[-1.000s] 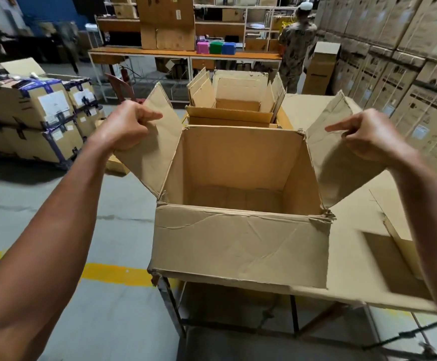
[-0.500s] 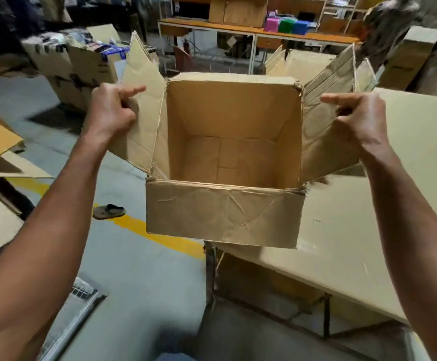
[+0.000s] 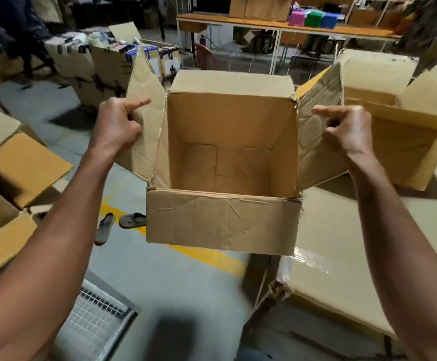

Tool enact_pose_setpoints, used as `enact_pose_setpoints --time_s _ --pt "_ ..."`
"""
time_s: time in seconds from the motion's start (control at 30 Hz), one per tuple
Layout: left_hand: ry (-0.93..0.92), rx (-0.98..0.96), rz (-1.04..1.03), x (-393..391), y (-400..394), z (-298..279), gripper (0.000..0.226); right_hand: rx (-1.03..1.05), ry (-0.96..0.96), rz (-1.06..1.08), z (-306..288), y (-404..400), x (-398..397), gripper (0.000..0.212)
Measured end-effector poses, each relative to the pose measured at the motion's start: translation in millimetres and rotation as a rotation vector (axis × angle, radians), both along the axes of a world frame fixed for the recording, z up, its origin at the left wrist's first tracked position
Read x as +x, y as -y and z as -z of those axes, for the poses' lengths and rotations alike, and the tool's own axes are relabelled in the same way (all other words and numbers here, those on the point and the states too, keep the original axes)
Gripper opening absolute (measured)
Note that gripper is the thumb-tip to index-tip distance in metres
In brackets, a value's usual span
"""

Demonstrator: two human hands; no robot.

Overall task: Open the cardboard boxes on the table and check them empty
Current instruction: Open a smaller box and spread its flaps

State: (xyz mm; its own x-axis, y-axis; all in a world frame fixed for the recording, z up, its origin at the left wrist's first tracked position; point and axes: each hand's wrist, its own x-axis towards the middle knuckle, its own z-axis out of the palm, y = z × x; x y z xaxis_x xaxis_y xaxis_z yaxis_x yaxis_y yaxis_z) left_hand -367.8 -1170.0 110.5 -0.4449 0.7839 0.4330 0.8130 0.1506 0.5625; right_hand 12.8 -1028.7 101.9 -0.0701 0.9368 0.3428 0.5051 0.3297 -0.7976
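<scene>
From my remote seat I take the room first: a warehouse with a grey concrete floor, one yellow painted line running across it, and one long orange-topped bench at the back carrying three small coloured boxes, pink, green and blue. On the left I count a stack of taped, labelled cartons; motion blur keeps me from an exact number, perhaps four.

The table at right is covered in flat tan cardboard, with a glossy strip of tape near its front edge. One second open box sits on it, flaps raised, just beside the held one.

The cardboard box I am watching is one plain brown corrugated carton, creased and dented on its near wall. It is held up in front of the table's left edge, mostly over the floor. All four flaps are spread, and I see straight down to its bare bottom panels; nothing lies inside.

Two hands, both bare. My left hand grips the left flap, fingers curled round its edge and the forefinger poking out. My right hand pinches the right flap the same way, fingers clamped on the cardboard.

Smallest: two worn slippers on the floor by the line, and one wire-mesh grille at bottom left.
</scene>
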Motion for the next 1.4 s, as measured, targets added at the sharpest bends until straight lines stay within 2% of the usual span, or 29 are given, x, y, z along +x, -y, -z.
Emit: enact_pose_setpoints --time_s 0.17,0.4,0.8,0.97,1.17,1.4 --pt "0.035 -0.049 0.044 -42 -70 32 0.065 -0.081 0.03 0.062 38 -55 -48 0.054" --pt "0.088 -0.189 0.089 -101 -205 91 0.07 -0.174 0.132 0.133 95 -170 -107 0.061" --pt "0.151 -0.337 0.163 -197 -415 131 0.068 -0.292 0.237 0.221 126 -337 -192 0.065" --pt "0.151 -0.344 0.282 -251 -528 151 0.071 -0.287 0.23 0.325 141 -412 -234 0.064" --pt "0.107 -0.359 0.459 -295 -659 149 0.074 -0.345 0.168 0.495 143 -477 -279 0.066" --pt "0.036 -0.329 0.676 -300 -811 138 0.068 -0.402 0.175 0.677 143 -543 -310 0.067"
